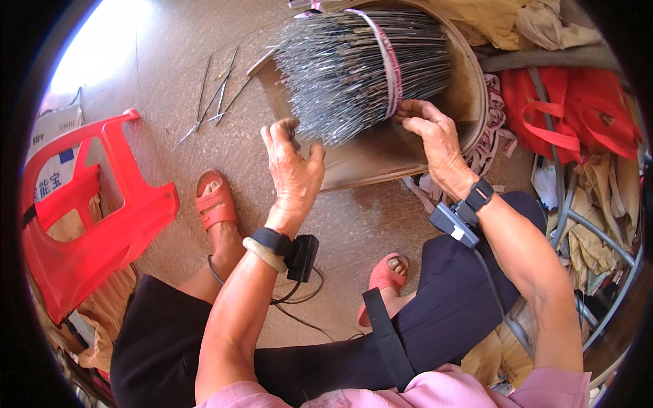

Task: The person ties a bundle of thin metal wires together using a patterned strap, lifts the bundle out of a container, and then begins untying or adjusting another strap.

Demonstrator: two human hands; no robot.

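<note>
The wire bundle (354,75) lies sideways ahead. The right hand (435,139) is nearer; I can't tell if it pinches. The left hand's (291,170) fingers spread.

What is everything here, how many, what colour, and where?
Bundled metal rods: many, grey, upper centre
Band: 1, pinkish white, around them
Tray-like support: 1, brown, beneath them
Loose rods: several, dark, upper left
Floor: 1, brown, throughout
Plastic seat: 1, red, left
Box: 1, white and blue, far left
Bag: 1, red, upper right
Cloths: several, tan, upper right
Metal tubing: several, grey, right
Cables: several, dark, lower centre
Sandals: 2, coral red, around centre
Wrist devices: 2, black and grey, centre
Trousers: 1 pair, dark, lower centre
Strap: 1, black, across trousers
Shirt: 1, pink, bottom edge
Left hand: 1, bare, beside rods' left end
Right hand: 1, bare, at band's lower end
</note>
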